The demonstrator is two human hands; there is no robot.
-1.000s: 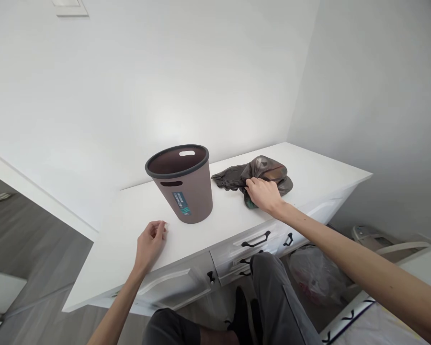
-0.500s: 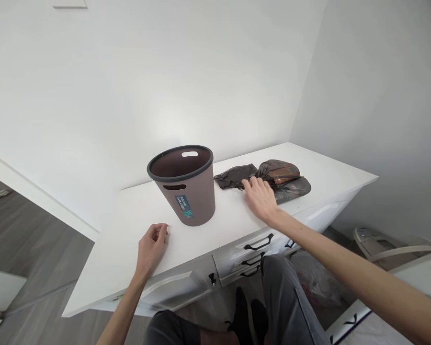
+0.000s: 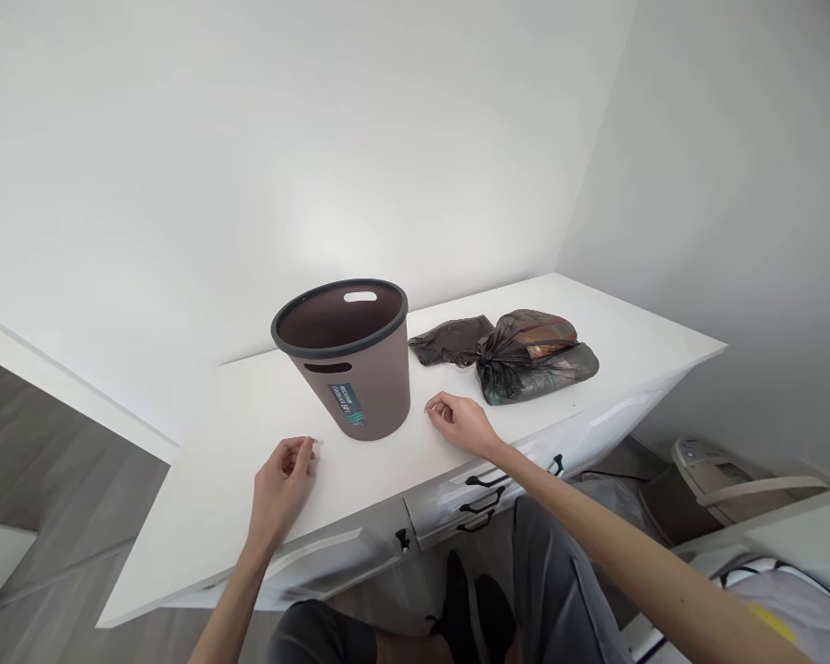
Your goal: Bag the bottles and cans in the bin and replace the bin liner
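An oval mauve-brown garbage bin (image 3: 380, 387) with a dark rim and a blue-green label stands upright on the white countertop (image 3: 366, 484), its handle slots showing. My left hand (image 3: 285, 478) rests on the countertop to the left of the bin's base, fingers curled in with nothing visible inside. On the other side of the bin, my right hand (image 3: 462, 422) also lies with its fingers curled, apart from both bin and bag. A knotted black plastic bag (image 3: 536, 358) of rubbish lies on its side behind and right of that hand, its loose top spread toward the bin.
Below the countertop are white drawers with black handles (image 3: 480, 501). White walls (image 3: 421, 138) rise behind and to the right. A grey-beige appliance or bin with a pale curved handle (image 3: 753, 487) is on the lower right. My knees are under the counter edge.
My right hand has come off the bag's knot and moved left and nearer to me, onto the countertop beside the bin. My left hand stays curled in its place.
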